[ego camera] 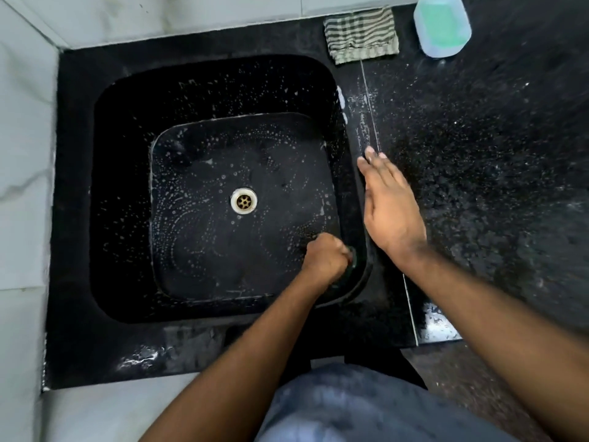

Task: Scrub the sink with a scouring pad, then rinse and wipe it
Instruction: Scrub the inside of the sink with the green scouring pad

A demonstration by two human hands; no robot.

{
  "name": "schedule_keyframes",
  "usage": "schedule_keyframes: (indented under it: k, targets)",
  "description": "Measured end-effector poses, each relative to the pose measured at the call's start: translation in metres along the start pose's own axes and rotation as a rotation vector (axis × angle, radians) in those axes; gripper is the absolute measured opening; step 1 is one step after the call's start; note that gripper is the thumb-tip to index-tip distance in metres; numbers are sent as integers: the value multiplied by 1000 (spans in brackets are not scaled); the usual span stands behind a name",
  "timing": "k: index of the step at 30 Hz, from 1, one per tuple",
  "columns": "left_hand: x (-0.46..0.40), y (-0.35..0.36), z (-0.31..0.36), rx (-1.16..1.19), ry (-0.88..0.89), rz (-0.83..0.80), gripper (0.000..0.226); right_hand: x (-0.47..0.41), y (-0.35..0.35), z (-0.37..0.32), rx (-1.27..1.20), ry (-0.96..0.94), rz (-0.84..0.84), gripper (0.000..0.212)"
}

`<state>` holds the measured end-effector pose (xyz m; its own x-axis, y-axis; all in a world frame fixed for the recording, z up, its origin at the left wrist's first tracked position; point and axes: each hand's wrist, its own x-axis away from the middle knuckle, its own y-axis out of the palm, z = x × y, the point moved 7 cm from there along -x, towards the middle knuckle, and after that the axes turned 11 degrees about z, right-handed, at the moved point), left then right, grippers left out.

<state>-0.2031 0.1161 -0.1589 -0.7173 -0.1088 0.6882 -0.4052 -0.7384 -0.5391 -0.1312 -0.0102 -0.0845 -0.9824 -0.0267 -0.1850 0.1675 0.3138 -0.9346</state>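
Observation:
A black square sink [105,193] is set into a dark stone counter, its floor and walls dotted with soap suds around a metal drain [243,200]. My left hand [325,258] is down in the sink's near right corner, fingers curled round a dark green scouring pad [351,257] pressed against the right wall. Only the pad's edge shows past my knuckles. My right hand [387,202] lies flat with straight fingers on the counter rim just right of the sink.
A striped green cloth [361,35] lies on the counter [478,148] behind the sink's right corner. A clear bottle of green liquid [441,25] stands at the far right. White tiled walls border the left and back. Wet patches mark the counter's front edge.

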Motion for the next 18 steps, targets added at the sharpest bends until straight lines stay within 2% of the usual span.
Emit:
schedule_keyframes:
  k: [2, 4, 8, 11, 14, 16, 18]
  targets:
    - [-2, 3, -6, -130, -47, -43, 23, 8, -5, -2, 33, 8, -3, 54]
    - [0, -2, -1, -127, 17, -25, 18, 4, -7, -5, 74, 21, 1, 54]
    - [10, -17, 17, 153, 124, 91, 13, 4, -6, -5, 99, 33, -14, 53]
    - [-3, -14, 14, 271, 35, 177, 14, 4, -5, -4, 102, 40, -19, 53]
    - [-22, 3, -2, 157, -146, 141, 21, 4, -5, -4, 96, 39, -9, 54]
    - [-21, 6, -4, -34, -135, 72, 27, 5, -5, -4, 91, 48, -11, 55]
    - [-10, 3, 1, -172, -41, -32, 26, 4, -5, -4, 95, 46, -11, 55]
